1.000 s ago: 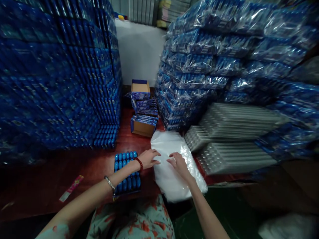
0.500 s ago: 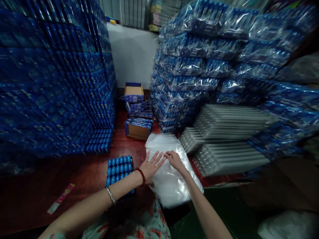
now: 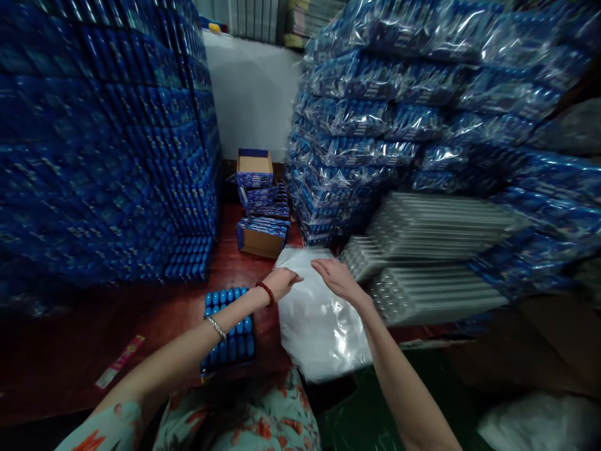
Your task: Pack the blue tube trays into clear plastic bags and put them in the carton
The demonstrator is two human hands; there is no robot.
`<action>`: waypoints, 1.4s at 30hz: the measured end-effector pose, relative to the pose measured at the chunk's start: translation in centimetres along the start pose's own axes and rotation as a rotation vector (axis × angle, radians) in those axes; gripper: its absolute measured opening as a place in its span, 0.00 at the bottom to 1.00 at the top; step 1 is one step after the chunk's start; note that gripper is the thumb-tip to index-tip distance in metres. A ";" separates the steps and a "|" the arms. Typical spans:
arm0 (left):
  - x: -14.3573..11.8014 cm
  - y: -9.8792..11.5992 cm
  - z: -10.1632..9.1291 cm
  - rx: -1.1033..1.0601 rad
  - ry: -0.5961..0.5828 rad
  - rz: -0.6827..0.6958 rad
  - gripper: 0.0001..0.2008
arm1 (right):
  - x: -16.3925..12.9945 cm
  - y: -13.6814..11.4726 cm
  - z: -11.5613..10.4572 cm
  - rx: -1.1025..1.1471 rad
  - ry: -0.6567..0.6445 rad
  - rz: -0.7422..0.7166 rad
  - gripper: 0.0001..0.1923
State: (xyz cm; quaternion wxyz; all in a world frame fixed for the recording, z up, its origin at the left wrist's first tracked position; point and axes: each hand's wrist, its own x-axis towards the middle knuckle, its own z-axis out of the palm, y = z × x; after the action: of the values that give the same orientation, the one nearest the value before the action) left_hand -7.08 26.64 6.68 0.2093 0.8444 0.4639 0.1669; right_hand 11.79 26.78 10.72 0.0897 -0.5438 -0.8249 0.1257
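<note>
Down at six o'clock, closest to the camera, a floral garment point(image 3: 244, 426) fills the bottom edge, and both forearms stretch away from it over the dark red worktop point(image 3: 154, 313). At about seven o'clock a slim pink packet point(image 3: 120, 369) lies flat on the wood, well apart from everything else. Just beyond the left forearm sits a tray of blue capsules point(image 3: 230, 335), partly hidden under the wrist, which wears a silver bracelet and a red bead bracelet. Dead centre now: the stack of clear plastic bags point(image 3: 323, 326) lies on the worktop with its near edge hanging over the front. The left hand point(image 3: 280, 282) is at the stack's far left corner, fingers curled and pinching the top sheet. The right hand point(image 3: 339, 280) hovers just beside it over the far edge, palm down, fingers loosely spread and holding nothing I can make out. Out at three o'clock, grey ribbed trays point(image 3: 436, 257) are piled just beside the bags. Farther on at twelve o'clock, open cardboard boxes point(image 3: 260, 207) with blue printed sides stand stacked. Flanking it all, a wall of blue cartons point(image 3: 103, 144) rises at ten o'clock and plastic-wrapped blue bundles point(image 3: 413, 106) tower at two o'clock.
</note>
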 end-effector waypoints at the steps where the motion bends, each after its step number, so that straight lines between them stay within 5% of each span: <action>1: 0.1 0.0 -0.3 -0.013 -0.003 -0.020 0.15 | -0.6 -0.7 -0.1 0.001 0.018 -0.040 0.21; 7: -0.2 0.7 -1.9 -0.045 0.019 -0.096 0.03 | -1.5 -4.7 2.1 -0.240 0.067 -0.093 0.13; 15: -3.8 -0.5 -4.7 0.080 0.077 -0.264 0.14 | -0.3 -7.2 2.8 -0.145 0.116 -0.018 0.11; 21: -6.8 -1.4 -8.0 0.328 0.077 -0.384 0.11 | 1.6 -9.1 2.0 -0.305 0.096 -0.027 0.10; 24: -8.5 -2.0 -10.7 0.442 0.241 -0.475 0.12 | 3.0 -10.6 0.8 -0.266 0.213 0.009 0.10; 28: -12.9 -3.7 -12.6 0.493 0.736 -0.480 0.13 | 3.1 -12.7 1.0 -0.034 0.546 -0.083 0.11; 31: -16.4 -6.1 -10.1 0.380 0.957 -0.564 0.12 | 2.9 -13.1 4.7 0.171 0.618 -0.077 0.14; 35: -18.3 -10.3 -3.6 0.024 0.751 -0.855 0.09 | 4.1 -11.7 12.1 0.383 0.302 0.071 0.14; 38: -17.6 -12.8 0.5 -0.175 0.634 -0.886 0.10 | 5.0 -10.9 15.8 0.459 0.161 0.108 0.17; 42: -17.2 -13.6 3.3 -0.286 0.649 -0.858 0.08 | 3.9 -11.3 17.9 0.551 0.102 0.051 0.19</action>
State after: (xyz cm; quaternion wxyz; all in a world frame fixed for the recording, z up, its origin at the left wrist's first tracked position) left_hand -24.02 17.89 -4.59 0.2174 0.4480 0.7796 0.3798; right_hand -4.77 24.17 -2.84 0.2724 -0.5251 -0.7401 0.3199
